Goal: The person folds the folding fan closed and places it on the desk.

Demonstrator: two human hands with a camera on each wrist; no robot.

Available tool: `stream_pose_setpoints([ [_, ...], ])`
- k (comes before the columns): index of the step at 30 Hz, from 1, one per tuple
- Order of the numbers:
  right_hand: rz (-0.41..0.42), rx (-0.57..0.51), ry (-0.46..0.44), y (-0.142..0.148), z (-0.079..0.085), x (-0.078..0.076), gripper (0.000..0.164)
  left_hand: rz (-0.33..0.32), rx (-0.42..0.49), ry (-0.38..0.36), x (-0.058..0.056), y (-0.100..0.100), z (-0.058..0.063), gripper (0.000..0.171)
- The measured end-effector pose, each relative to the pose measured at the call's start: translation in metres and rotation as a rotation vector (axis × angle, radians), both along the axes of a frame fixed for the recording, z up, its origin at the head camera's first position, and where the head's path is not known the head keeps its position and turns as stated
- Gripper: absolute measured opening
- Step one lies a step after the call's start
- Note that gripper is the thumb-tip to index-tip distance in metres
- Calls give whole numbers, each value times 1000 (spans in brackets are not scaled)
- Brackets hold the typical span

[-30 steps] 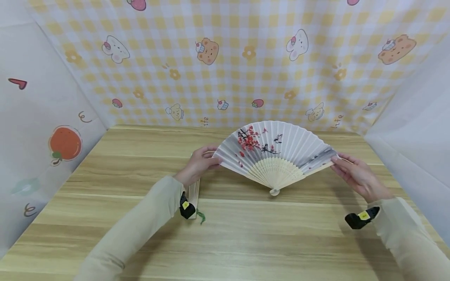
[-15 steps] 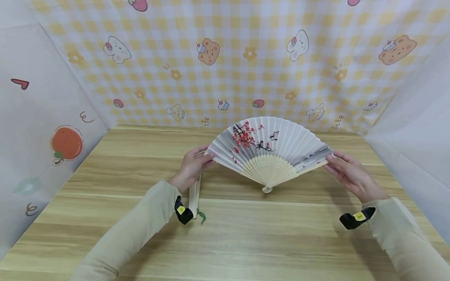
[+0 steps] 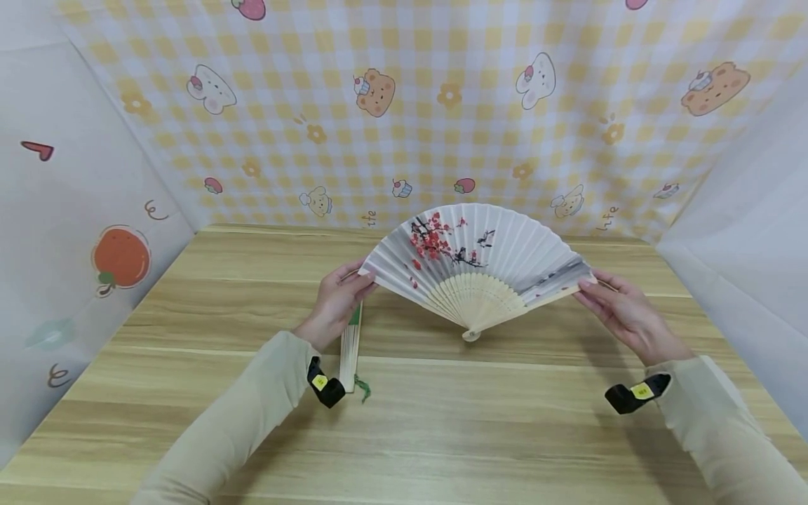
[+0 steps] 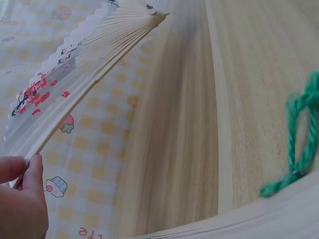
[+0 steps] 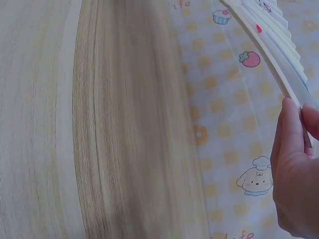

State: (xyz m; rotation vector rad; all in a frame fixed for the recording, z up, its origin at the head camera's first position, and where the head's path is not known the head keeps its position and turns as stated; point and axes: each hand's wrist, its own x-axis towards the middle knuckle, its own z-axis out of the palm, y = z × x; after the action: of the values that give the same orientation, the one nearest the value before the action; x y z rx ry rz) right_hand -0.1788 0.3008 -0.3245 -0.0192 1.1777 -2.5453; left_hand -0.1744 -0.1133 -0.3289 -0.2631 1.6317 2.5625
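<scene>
Spread wide, a folding fan [image 3: 499, 245] with red blossoms and dark birds on pale cloth is held up above the table between both hands. At its left end, the left hand [image 3: 337, 303] pinches the outer rib between thumb and fingers, as the left wrist view also shows. The right hand [image 3: 634, 319] pinches the opposite outer rib near its tip. The fan's pivot points down toward the person. Below the left hand lies a second, folded fan [image 3: 349, 354] with a green tassel [image 3: 362, 388]; its far part is hidden by that hand.
The wooden table [image 3: 442, 435] runs back to a yellow checked cloth [image 3: 416, 147] with cartoon prints. White sheets [image 3: 63, 210] stand on both sides. A black camera [image 3: 326, 382] sits on the left wrist and another [image 3: 637, 393] on the right.
Both hands have moved a little to the left and the open fan has gone left and slightly up with them. More of the folded fan, including its green part, now shows.
</scene>
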Motion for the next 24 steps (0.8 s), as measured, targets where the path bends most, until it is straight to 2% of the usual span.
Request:
stream_pose_setpoints([
  [7, 18, -51, 24, -6, 2, 2, 28, 27, 34, 20, 3, 0, 3, 40],
  [14, 38, -101, 33, -11, 4, 2, 30, 25, 35, 33, 3, 4, 3, 26],
  [24, -67, -106, 29, -20, 8, -3, 24, 23, 47, 31, 2, 5, 4, 28],
])
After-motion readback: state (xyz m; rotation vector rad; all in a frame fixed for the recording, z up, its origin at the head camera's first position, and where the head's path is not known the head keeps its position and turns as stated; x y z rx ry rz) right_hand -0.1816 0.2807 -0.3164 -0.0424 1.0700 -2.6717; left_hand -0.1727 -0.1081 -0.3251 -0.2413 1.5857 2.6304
